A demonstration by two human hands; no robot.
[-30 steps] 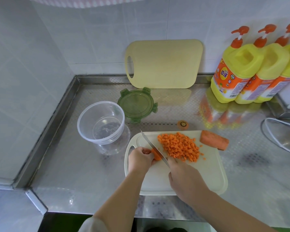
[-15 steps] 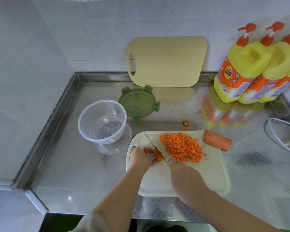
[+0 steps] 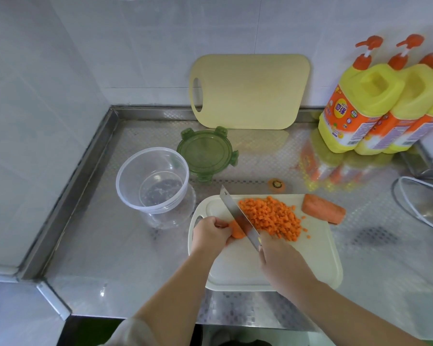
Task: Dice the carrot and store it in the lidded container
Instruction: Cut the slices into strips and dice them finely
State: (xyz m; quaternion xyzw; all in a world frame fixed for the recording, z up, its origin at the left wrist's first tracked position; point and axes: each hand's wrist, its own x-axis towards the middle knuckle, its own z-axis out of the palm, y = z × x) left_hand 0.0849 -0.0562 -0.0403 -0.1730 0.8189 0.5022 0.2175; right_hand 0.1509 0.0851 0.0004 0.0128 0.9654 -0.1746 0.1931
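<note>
The steel counter (image 3: 125,258) fills a tiled corner. A pale yellow board (image 3: 250,91) leans upright on the back wall at 12 o'clock. The white cutting board (image 3: 318,260) lies flat near the front edge. 3 yellow detergent bottles (image 3: 360,106) stand at 2 o'clock. At 10 o'clock from the white board, the clear round container (image 3: 121,196) stands upright and uncovered. Its green lid (image 3: 205,153) lies flat just beyond it, at 1 o'clock.

The right hand (image 3: 280,260) is wrapped round the handle of the knife (image 3: 238,216), whose blade points to 11 o'clock. The left hand (image 3: 210,233) pinches a carrot piece (image 3: 236,229) against the board, under the blade. The diced carrot (image 3: 273,218) is heaped at 3 o'clock of the blade. An uncut carrot chunk (image 3: 323,208) rests on the board's 2 o'clock corner. A carrot top (image 3: 276,185) lies on the counter at 12 o'clock from the heap.
</note>
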